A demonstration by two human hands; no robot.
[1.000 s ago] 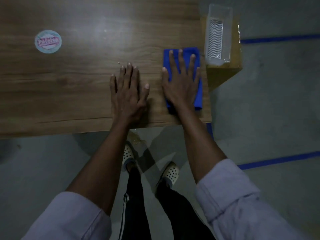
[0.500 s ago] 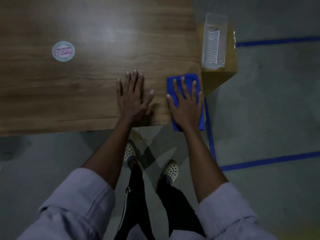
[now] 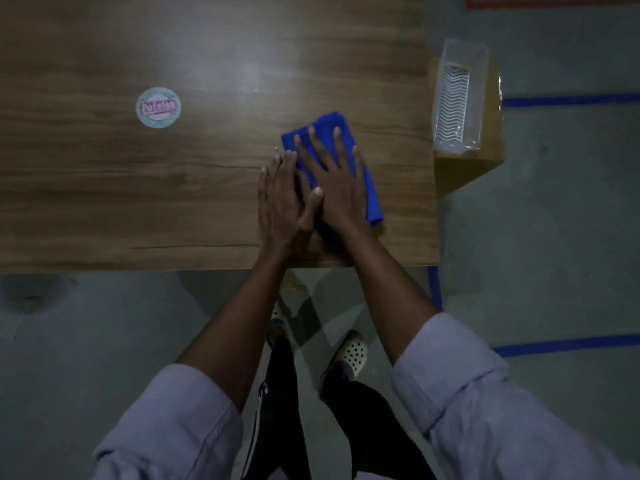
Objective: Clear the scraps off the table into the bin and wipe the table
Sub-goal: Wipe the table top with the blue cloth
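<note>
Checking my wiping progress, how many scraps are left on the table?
1: a tiny crumb by the blue cloth's left edge, near the left hand. More may hide under the cloth.

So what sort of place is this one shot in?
Probably a workshop or recording lab, not a home: bare concrete floor marked with blue tape lines, and a plain wooden table.

Blue cloth [image 3: 372, 188], wood-grain brown table [image 3: 138, 188]
</note>
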